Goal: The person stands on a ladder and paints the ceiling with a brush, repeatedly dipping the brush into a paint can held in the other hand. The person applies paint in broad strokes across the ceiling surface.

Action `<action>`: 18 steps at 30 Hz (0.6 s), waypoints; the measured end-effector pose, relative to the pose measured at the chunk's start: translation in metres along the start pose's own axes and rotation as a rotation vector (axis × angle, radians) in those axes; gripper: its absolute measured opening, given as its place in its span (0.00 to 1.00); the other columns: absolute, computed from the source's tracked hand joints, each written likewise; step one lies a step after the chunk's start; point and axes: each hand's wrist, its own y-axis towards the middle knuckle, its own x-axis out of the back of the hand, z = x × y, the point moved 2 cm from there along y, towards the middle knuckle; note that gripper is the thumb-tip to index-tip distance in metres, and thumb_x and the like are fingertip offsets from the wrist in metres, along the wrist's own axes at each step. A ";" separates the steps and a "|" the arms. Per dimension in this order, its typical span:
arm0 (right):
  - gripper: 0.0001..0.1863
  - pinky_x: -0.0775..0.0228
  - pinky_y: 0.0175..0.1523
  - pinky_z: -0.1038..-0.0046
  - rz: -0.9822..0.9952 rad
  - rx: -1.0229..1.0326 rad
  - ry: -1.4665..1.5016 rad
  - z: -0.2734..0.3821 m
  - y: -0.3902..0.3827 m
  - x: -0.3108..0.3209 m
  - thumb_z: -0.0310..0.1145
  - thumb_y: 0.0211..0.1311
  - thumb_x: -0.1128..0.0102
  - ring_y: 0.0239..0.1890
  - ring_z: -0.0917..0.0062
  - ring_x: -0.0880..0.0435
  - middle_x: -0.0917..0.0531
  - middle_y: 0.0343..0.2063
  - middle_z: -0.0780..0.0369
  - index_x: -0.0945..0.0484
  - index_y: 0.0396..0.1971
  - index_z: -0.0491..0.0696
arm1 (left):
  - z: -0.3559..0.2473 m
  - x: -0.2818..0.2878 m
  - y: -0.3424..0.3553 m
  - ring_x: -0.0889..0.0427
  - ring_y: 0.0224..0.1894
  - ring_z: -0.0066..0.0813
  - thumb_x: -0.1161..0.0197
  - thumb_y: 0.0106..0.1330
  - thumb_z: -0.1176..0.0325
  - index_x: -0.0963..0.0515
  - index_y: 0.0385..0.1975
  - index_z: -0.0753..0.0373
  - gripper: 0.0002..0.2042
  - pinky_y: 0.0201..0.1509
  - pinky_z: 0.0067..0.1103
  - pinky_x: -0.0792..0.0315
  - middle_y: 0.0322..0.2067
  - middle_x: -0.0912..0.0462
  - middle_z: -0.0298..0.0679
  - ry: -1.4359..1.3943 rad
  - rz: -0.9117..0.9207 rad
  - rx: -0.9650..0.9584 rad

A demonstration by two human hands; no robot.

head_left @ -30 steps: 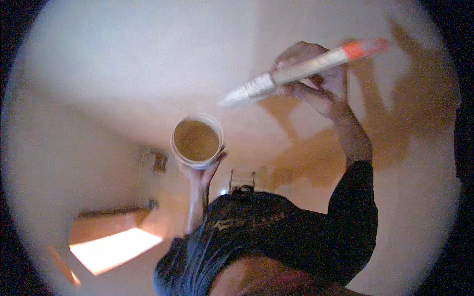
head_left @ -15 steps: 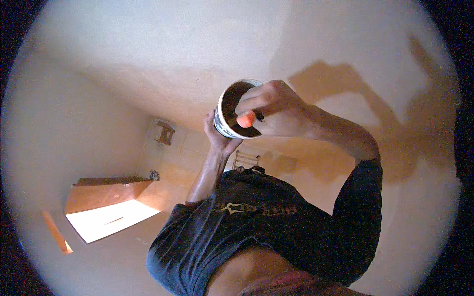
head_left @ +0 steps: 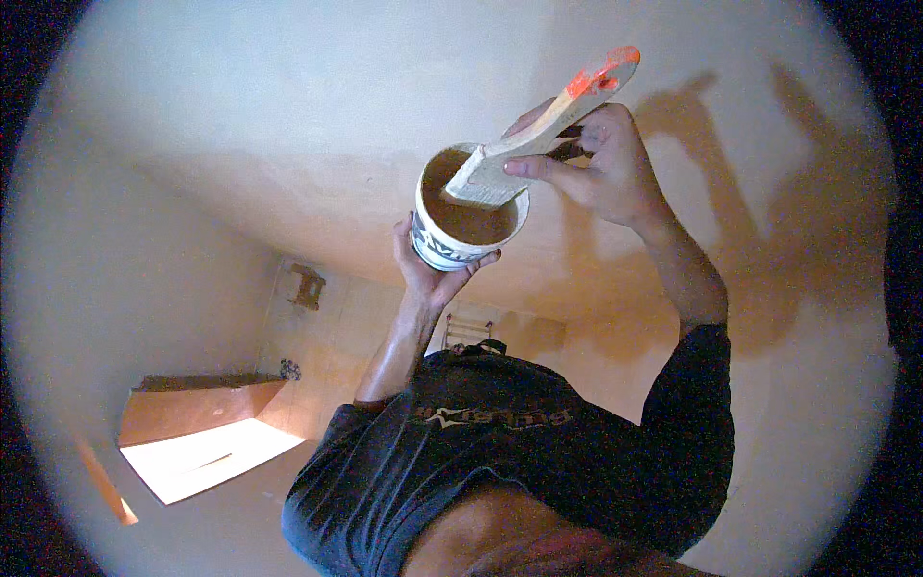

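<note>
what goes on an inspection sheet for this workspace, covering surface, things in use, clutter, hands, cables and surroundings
Surface: pale expanse across the upper view, with shadows at right
Job's things: white printed cup with brownish contents; orange-ended brush, its head at the cup's mouth, contact with the contents unclear
Clutter: nothing seen
Hands: left hand supports the cup from its lower side; right hand grips the brush
Cables: nothing seen
Surroundings: bright opening with a brown panel at lower left; small rack behind the wearer's dark shirt
</note>
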 end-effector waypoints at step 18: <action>0.13 0.17 0.43 0.75 -0.241 0.212 -0.098 0.011 -0.041 -0.023 0.26 0.57 0.25 0.39 0.74 0.11 0.11 0.38 0.58 0.15 0.41 0.39 | 0.012 -0.002 -0.007 0.22 0.58 0.54 0.53 0.67 0.31 0.37 0.71 0.54 0.39 0.52 0.51 0.22 0.65 0.29 0.50 -0.082 0.207 0.159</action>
